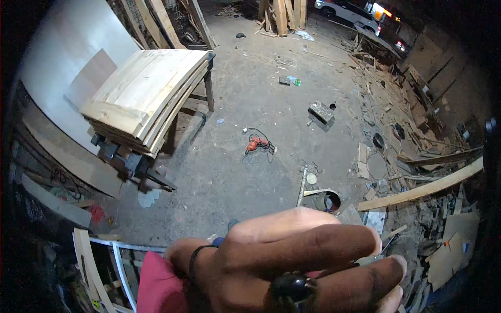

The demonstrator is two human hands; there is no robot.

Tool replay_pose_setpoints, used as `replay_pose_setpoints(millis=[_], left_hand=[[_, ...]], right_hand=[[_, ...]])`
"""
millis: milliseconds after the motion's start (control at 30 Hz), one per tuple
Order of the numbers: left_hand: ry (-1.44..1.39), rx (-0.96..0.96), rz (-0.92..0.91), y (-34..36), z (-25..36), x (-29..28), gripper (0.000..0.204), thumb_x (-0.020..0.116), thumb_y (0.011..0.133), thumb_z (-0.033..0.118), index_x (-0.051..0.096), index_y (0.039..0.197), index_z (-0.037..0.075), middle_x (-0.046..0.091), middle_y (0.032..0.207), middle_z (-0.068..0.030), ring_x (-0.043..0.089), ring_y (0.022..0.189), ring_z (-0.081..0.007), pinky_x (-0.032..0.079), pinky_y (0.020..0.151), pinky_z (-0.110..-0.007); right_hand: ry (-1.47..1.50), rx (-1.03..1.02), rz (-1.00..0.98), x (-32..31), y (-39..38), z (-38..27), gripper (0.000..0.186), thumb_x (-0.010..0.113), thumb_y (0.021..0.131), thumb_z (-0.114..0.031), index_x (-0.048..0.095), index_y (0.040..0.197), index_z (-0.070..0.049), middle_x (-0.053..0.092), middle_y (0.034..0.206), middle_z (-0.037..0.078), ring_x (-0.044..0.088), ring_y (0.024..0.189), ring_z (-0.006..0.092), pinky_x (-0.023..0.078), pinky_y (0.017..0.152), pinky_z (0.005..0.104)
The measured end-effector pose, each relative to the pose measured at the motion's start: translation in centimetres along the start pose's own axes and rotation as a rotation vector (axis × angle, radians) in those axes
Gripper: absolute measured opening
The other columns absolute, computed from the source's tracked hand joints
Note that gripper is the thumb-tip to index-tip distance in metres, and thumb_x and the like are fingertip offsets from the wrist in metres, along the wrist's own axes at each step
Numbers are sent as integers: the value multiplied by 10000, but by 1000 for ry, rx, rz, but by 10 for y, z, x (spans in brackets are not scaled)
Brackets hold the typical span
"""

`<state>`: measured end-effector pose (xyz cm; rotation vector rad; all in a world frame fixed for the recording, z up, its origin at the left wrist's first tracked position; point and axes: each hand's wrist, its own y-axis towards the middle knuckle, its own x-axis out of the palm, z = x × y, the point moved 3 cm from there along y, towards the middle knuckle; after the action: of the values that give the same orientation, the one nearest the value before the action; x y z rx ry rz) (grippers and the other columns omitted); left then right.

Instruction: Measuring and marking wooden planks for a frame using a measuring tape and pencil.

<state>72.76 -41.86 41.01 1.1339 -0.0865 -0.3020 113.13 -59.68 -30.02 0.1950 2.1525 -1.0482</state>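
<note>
Very near the camera, my left hand (pixel 308 261) reaches in from the lower left, out of a pinkish-red sleeve (pixel 159 284). Its back faces up, and the fingers stretch out toward the right, lying side by side. A ring with a large dark stone (pixel 292 287) sits on one finger, and a thin black cord (pixel 195 258) circles the wrist. No held thing shows; the palm side is hidden. My right hand is not in the picture. Beyond the fingers, on the floor, stands a round dark container (pixel 330 202) beside a long flat strip (pixel 302 185).
Stacked wooden boards (pixel 151 83) rest on a stand at left. An orange corded power tool (pixel 255 143) lies mid-floor, with a metal box (pixel 321 112) farther right. Wood scraps and a curved plank (pixel 422 185) line the right. A pale metal frame (pixel 117 255) stands lower left.
</note>
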Motion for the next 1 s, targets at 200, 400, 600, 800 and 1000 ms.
replay_pose_setpoints(millis=[200,400,600,800,1000], left_hand=[[11,1,-3,-23,58,56,86,820,771,190,786,849,188,708,879,2,661,870,-225,550,806,-356],[10,-18,4,-49,100,136,86,815,771,189,781,851,183,707,883,1,663,871,-225,551,803,-357],[35,-35,6,-65,143,178,87,810,771,187,777,852,179,707,887,-1,664,873,-226,552,799,-357],[19,-22,-41,-77,191,205,88,804,772,185,773,853,174,706,891,-2,665,874,-226,553,795,-357],[-3,7,-67,-104,253,214,89,799,772,183,768,854,169,706,895,-3,666,876,-227,554,792,-358]], right_hand=[[-4,53,-59,-37,-10,57,452,664,933,-445,739,1140,-49,748,931,240,737,904,384,553,818,460],[74,-198,166,-99,-8,150,435,660,930,-427,722,1075,-22,725,822,231,729,791,366,545,736,462],[-110,-281,227,-72,-57,301,484,652,892,-436,741,937,37,733,843,253,738,846,398,548,782,493],[-16,33,-29,-31,-109,330,535,636,931,-470,666,1169,8,681,1078,285,657,1054,431,506,913,484],[185,169,-219,-8,-167,324,648,621,969,-503,592,1400,-21,629,1312,318,575,1262,463,464,1044,475]])
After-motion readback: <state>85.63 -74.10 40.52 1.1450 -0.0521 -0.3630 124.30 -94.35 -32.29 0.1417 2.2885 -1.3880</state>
